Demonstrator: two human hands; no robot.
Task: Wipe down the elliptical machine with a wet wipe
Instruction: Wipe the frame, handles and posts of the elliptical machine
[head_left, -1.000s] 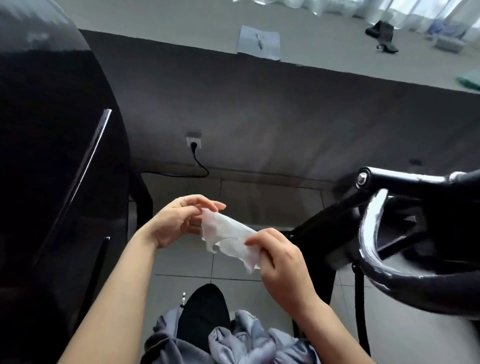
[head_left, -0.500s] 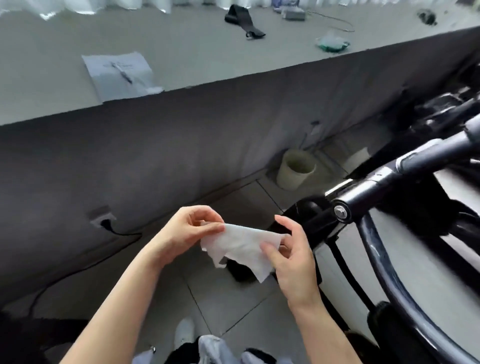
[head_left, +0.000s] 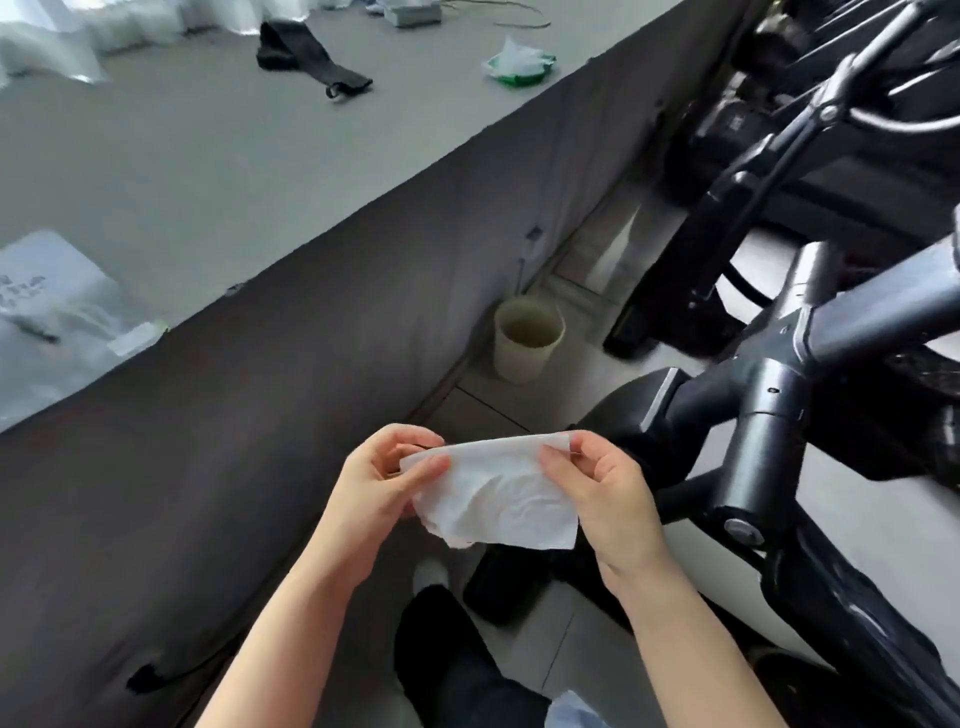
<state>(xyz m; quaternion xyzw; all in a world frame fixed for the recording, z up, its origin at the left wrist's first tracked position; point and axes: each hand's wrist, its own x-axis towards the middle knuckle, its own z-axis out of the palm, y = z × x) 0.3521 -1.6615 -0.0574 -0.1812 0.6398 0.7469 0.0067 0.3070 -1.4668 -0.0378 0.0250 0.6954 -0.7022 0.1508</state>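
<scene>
A white wet wipe (head_left: 498, 493) is stretched out flat between my two hands at the lower middle of the view. My left hand (head_left: 382, 483) pinches its left edge and my right hand (head_left: 605, 491) pinches its upper right corner. The dark elliptical machine (head_left: 769, 415) stands just to the right of my hands, with its grey tubular frame and handlebars running up to the right. The wipe is not touching the machine.
A low dark wall (head_left: 260, 389) with a grey ledge on top runs along the left. A pale waste bin (head_left: 527, 338) stands on the tiled floor at its foot. A wipe packet (head_left: 522, 62), a black strap (head_left: 306, 57) and papers (head_left: 47, 306) lie on the ledge.
The view has swung right, bringing the elliptical closer. My hands have pulled the crumpled wipe open into a flatter sheet.
</scene>
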